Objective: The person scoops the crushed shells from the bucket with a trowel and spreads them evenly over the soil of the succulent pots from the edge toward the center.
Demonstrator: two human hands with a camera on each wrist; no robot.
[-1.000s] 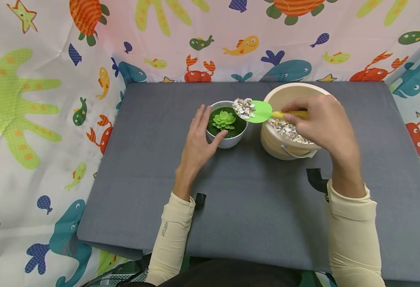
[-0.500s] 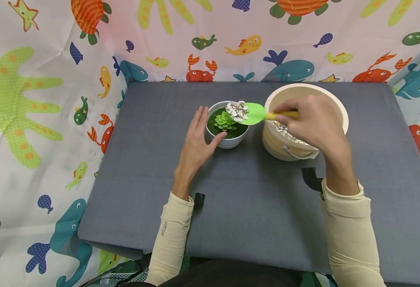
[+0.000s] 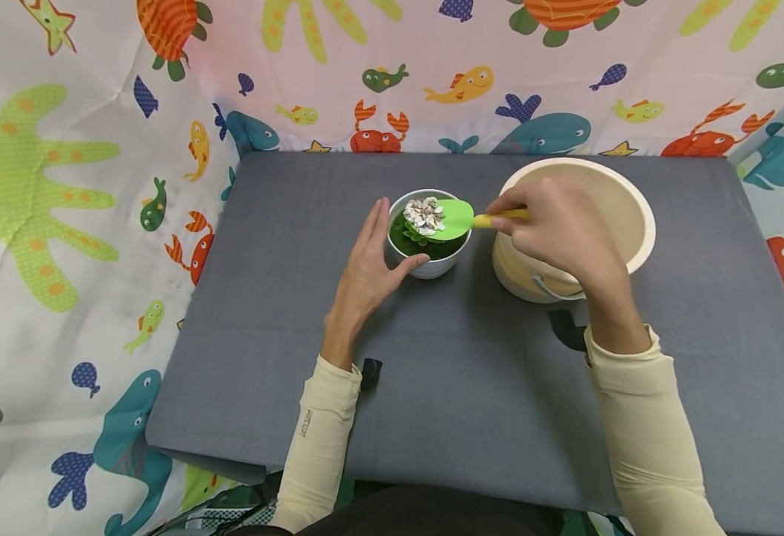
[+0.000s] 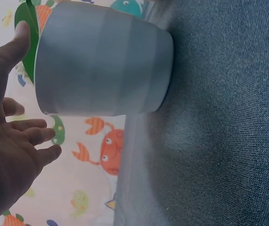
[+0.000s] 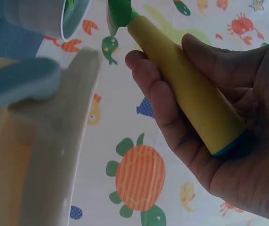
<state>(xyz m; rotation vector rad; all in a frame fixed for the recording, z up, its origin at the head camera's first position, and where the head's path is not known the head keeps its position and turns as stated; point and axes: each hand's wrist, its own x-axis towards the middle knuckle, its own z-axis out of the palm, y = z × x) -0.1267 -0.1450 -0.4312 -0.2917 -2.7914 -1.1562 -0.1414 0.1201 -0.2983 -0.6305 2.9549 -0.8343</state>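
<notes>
White pot stands between the hands; scoop above.

Saw little of the succulent beneath the trowel; found the bucket handle blurred, lettering on the left sleeve illegibly small.

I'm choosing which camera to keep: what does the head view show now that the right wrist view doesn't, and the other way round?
Only the head view shows the left hand beside the pot and the pale chips heaped on the scoop.

Only the right wrist view shows the blue end of the yellow handle.

Both show the right hand holding that handle, the pot, the bucket and the patterned cloth.
</notes>
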